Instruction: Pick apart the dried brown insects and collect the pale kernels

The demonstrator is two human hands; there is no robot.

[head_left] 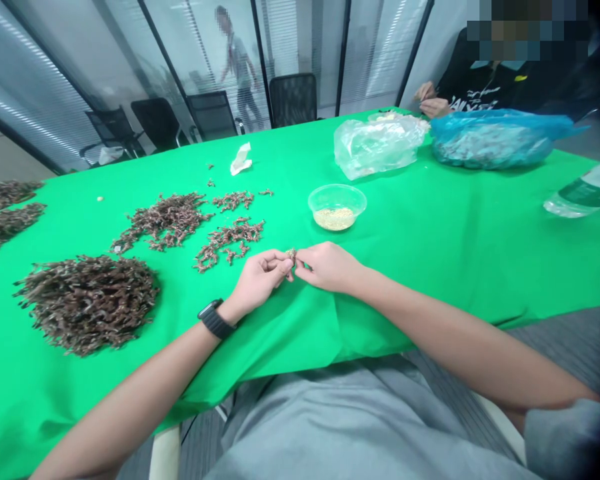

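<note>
My left hand (261,279), with a dark watch at the wrist, pinches a small brown-and-gold speckled piece (291,255) between thumb and fingers. From the other side, the closed fingertips of my right hand (329,268) meet the same piece; its exact kind is too small to make out. Just beyond my hands stands a clear plastic bowl (337,194) holding pale gold grains or beads (334,219). Left of my hands lie a loose cluster of small brown knobbly pieces (230,240) and a larger heap of them (170,220).
A dense dark brown pile (93,303) sits at the near left. Farther back are a white scrap (241,160), a clear plastic bag (375,145), a filled blue bag (495,140) and a lying bottle (587,190). A co-worker's hands (433,102) are at the far right.
</note>
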